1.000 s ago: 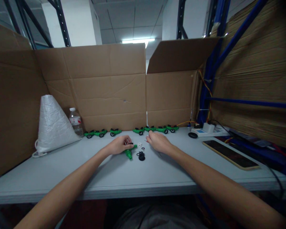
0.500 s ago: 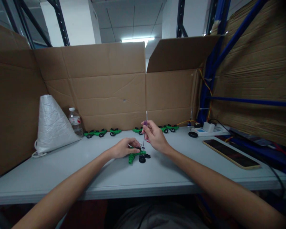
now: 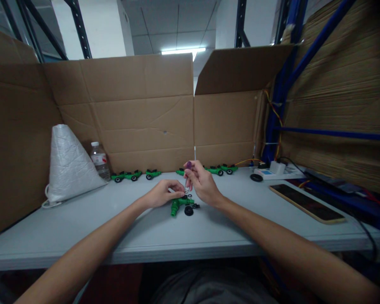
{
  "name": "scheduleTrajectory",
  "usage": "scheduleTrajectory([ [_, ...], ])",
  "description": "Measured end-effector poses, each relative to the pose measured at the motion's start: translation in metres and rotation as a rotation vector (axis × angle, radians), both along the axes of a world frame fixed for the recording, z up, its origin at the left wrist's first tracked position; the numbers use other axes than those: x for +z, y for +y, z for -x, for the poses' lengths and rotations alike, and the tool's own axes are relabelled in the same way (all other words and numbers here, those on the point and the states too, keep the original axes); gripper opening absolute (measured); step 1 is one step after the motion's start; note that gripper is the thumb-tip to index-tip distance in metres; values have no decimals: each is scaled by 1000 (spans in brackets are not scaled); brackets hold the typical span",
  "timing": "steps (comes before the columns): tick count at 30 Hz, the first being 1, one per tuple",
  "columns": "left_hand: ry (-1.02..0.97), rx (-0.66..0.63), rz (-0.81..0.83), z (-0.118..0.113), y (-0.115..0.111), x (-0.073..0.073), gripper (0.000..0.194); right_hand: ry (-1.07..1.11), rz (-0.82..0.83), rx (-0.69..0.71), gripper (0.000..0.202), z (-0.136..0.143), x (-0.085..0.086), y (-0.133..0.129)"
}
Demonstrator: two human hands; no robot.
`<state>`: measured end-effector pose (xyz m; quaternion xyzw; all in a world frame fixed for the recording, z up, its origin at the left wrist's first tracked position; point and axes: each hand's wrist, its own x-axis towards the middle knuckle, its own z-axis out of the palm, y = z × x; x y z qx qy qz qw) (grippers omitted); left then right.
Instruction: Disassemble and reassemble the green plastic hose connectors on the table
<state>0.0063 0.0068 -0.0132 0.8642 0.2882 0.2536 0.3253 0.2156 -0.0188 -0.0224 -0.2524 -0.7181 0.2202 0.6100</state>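
Note:
My right hand [image 3: 202,181] holds a small screwdriver with a purple handle [image 3: 188,165], its shaft pointing down. Close on its left, my left hand [image 3: 165,193] has thumb and fingers pinched together at the screwdriver's lower end; what they grip there is too small to make out. Just below the fingertips, a green toy part [image 3: 175,207] lies on the table. Beside it on the right are a black wheel [image 3: 188,210] and a small black piece [image 3: 195,206]. A small dark ring [image 3: 190,196] sits just above the green part.
Several green toy cars [image 3: 134,175] line the back of the table [image 3: 139,249], by the cardboard wall [image 3: 145,122]. A silvery bag [image 3: 71,169] and a bottle [image 3: 100,161] stand left. At right lie a phone [image 3: 307,203], power strip [image 3: 291,172] and black ring [image 3: 256,177].
The screwdriver and my right hand have shifted slightly left. My left fingers have moved off the green part, up to the screwdriver's lower end.

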Motion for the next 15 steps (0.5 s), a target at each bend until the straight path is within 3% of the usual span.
scheduleTrajectory([
  [10,1,-6,-15,0,4,-4,40,-41,-2,-3,33,0,-2,4],
  [15,-16,-22,-9,0,6,-8,43,-15,86,125,33,3,-1,7],
])
